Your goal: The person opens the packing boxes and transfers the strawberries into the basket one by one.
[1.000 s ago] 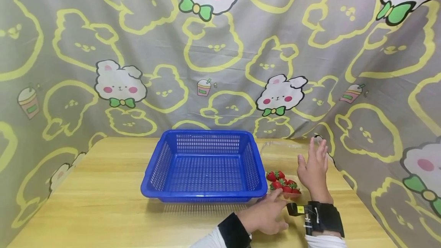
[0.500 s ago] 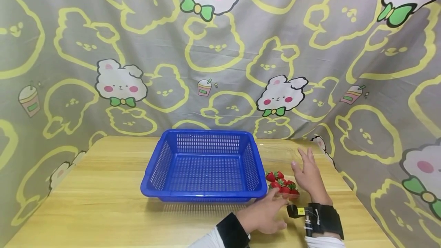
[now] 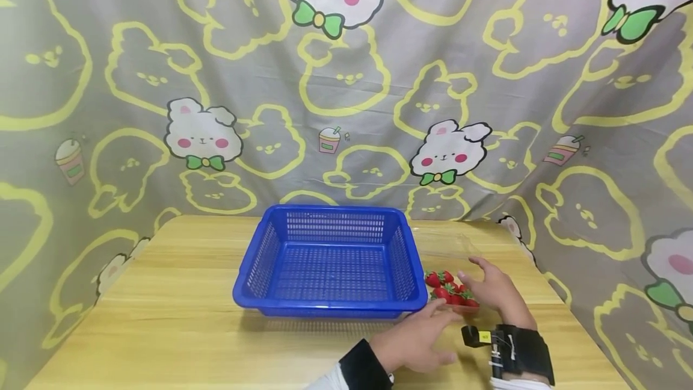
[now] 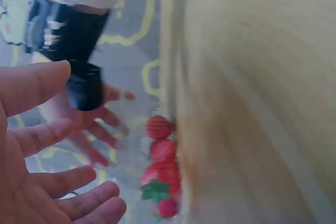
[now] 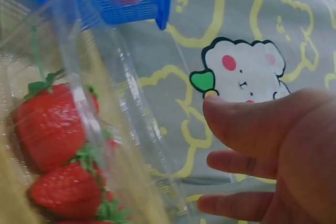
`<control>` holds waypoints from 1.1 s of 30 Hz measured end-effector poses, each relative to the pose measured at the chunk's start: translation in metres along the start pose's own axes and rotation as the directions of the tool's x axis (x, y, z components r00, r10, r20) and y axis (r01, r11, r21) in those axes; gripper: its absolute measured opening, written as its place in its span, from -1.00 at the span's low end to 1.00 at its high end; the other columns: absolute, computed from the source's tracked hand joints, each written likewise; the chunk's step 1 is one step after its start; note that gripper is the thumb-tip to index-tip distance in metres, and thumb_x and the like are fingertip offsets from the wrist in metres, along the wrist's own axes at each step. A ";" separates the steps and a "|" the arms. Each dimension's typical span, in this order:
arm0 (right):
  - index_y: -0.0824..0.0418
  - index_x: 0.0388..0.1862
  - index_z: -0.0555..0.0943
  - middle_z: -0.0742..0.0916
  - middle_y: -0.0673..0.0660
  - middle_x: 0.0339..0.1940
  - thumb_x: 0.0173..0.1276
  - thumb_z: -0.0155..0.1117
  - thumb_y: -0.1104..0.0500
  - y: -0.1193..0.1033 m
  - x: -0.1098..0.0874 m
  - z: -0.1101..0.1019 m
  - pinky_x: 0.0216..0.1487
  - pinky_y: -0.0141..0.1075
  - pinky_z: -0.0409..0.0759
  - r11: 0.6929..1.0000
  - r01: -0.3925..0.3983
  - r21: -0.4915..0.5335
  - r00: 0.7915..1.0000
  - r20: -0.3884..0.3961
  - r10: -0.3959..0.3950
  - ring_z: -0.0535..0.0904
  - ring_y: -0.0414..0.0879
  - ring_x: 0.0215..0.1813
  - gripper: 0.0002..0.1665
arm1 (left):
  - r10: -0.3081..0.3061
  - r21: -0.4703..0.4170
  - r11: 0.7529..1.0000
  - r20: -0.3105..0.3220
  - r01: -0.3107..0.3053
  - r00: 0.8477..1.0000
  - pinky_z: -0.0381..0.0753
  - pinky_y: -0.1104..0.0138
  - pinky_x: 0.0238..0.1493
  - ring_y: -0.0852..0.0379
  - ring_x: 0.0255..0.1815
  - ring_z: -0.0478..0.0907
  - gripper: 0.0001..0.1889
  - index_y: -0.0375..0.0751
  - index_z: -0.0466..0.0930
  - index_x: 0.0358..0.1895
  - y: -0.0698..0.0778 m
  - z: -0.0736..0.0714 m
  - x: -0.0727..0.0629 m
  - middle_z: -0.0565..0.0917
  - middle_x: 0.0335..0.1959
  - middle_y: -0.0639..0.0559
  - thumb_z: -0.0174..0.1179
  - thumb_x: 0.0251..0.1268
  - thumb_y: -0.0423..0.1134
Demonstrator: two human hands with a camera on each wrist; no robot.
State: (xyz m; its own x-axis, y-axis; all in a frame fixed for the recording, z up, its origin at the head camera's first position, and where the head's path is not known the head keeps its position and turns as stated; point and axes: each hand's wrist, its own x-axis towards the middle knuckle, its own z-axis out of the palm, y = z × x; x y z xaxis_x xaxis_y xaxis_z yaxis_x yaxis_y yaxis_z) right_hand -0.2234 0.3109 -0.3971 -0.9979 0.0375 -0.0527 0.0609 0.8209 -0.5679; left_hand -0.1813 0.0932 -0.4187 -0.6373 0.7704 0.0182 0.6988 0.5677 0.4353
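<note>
Several red strawberries (image 3: pixel 453 297) with green leaves lie in a clear plastic box (image 5: pixel 123 145) on the table. Just in front of the box, my left hand (image 3: pixel 417 340) has its fingers spread and holds nothing. To the box's right is my right hand (image 3: pixel 495 289), fingers extended and apart from the fruit. In the right wrist view, strawberries (image 5: pixel 50 127) show through the clear wall, left of the right hand (image 5: pixel 268 156). The left wrist view has the left hand (image 4: pixel 47 177) with fingers parted, facing the strawberries (image 4: pixel 163 153).
A blue perforated basket (image 3: pixel 330 305) stands immediately left of the strawberries, with no contents visible in it. Behind them lies a flat clear plastic piece (image 3: pixel 444 242). The wooden table (image 3: pixel 178 294) ends at a patterned cloth (image 3: pixel 368 137) hung around its back and sides.
My right hand has come down and nearer to me, from raised fingers to beside the strawberries. The left hand stays in front of the box. The head view has shifted slightly.
</note>
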 end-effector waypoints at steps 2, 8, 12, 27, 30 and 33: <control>0.41 0.43 0.18 0.31 0.61 0.33 0.42 0.05 -0.26 0.003 0.000 0.000 0.10 0.39 0.34 1.000 -0.005 0.003 1.000 -0.005 0.005 0.24 0.57 0.27 -0.08 | 0.030 -0.001 1.000 -0.001 -0.030 1.000 0.39 0.00 0.27 0.19 0.45 0.14 -0.38 0.22 0.27 0.43 0.000 -0.004 -0.003 0.17 0.49 0.15 0.18 0.32 0.09; 0.41 0.42 0.20 0.33 0.60 0.32 0.44 0.08 -0.18 0.008 0.000 0.003 0.10 0.39 0.34 1.000 0.003 0.019 0.999 -0.034 -0.002 0.27 0.56 0.26 -0.15 | 0.145 -0.061 0.988 -0.003 -0.145 0.989 0.44 0.36 0.20 0.29 0.29 0.36 -0.44 0.07 0.31 0.41 -0.002 -0.020 -0.015 0.31 0.42 0.17 0.14 0.37 -0.02; 0.40 0.41 0.24 0.37 0.59 0.31 0.44 0.11 -0.13 0.006 0.001 0.006 0.10 0.37 0.36 1.000 0.026 0.016 0.998 -0.064 -0.025 0.30 0.55 0.25 -0.20 | 0.155 -0.161 0.972 -0.098 -0.170 0.983 0.49 0.58 -0.10 0.42 -0.03 0.54 -0.50 -0.02 0.39 0.35 -0.004 -0.036 -0.031 0.49 0.27 0.19 0.17 0.37 -0.11; 0.41 0.34 0.33 0.38 0.54 0.32 0.44 0.14 -0.06 -0.019 0.001 0.013 0.18 0.36 0.30 0.997 0.058 0.056 0.982 -0.185 -0.047 0.28 0.49 0.29 -0.29 | -0.183 -0.430 0.902 -0.463 -0.039 0.867 0.57 0.11 0.11 -0.08 0.18 0.50 -0.50 -0.16 0.40 0.32 -0.063 -0.091 -0.091 0.49 0.25 -0.13 0.15 0.38 -0.06; 0.43 0.32 0.34 0.39 0.55 0.30 0.44 0.16 -0.03 -0.018 0.000 0.021 0.15 0.36 0.34 0.996 0.048 0.071 0.983 -0.182 -0.034 0.30 0.51 0.27 -0.32 | -0.227 -0.423 0.906 -0.491 -0.002 0.841 0.55 0.04 0.13 -0.14 0.20 0.48 -0.48 -0.17 0.38 0.33 -0.074 -0.096 -0.102 0.47 0.26 -0.18 0.15 0.39 -0.05; 0.44 0.30 0.37 0.43 0.55 0.27 0.42 0.18 0.01 -0.015 -0.003 0.029 0.11 0.32 0.40 0.997 0.041 0.071 0.985 -0.170 -0.028 0.34 0.50 0.24 -0.34 | -0.316 -0.409 0.907 -0.505 0.100 0.803 0.55 -0.02 0.11 -0.19 0.19 0.48 -0.46 -0.15 0.37 0.34 -0.082 -0.102 -0.118 0.46 0.27 -0.20 0.16 0.37 -0.02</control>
State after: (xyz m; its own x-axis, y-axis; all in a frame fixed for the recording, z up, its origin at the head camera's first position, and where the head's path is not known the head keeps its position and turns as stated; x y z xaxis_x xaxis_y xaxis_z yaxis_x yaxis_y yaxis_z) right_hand -0.2209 0.2823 -0.4120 -0.9885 0.1105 0.1034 0.0215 0.7789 -0.6268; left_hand -0.1967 -0.0738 -0.3643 -0.8967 0.2928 0.3320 0.4376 0.4731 0.7647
